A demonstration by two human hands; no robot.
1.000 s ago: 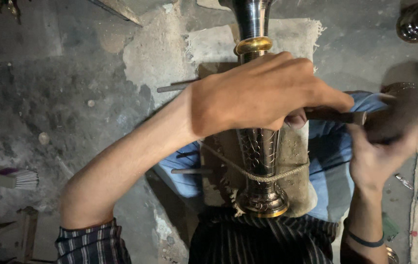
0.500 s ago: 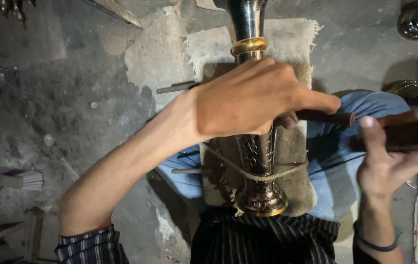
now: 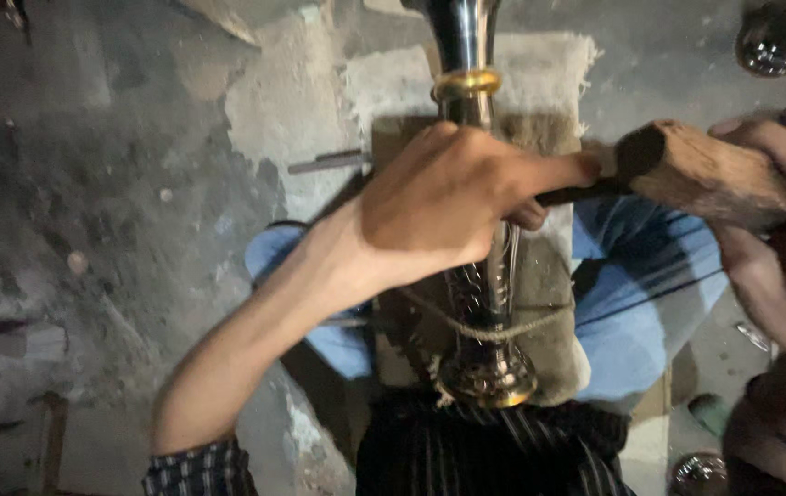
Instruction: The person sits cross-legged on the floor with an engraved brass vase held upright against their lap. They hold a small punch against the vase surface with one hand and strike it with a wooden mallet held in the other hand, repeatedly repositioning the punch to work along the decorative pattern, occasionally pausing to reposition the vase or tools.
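Observation:
A tall shiny metal vase with engraved sides and a brass ring near its neck lies along my lap, tied down by a cord over a padded block. My left hand is closed over the vase's middle and pinches a dark thin tool against it. My right hand grips a worn wooden mallet held level at the right, its dark end close to my left fingertip.
Rough grey concrete floor spreads to the left, with small debris. A metal rod lies beside the block. Another dark shiny vessel sits at the top right. My blue trouser legs flank the vase.
My right hand has risen from low at the right and now holds the wooden mallet level near my left hand. The left hand stayed on the vase.

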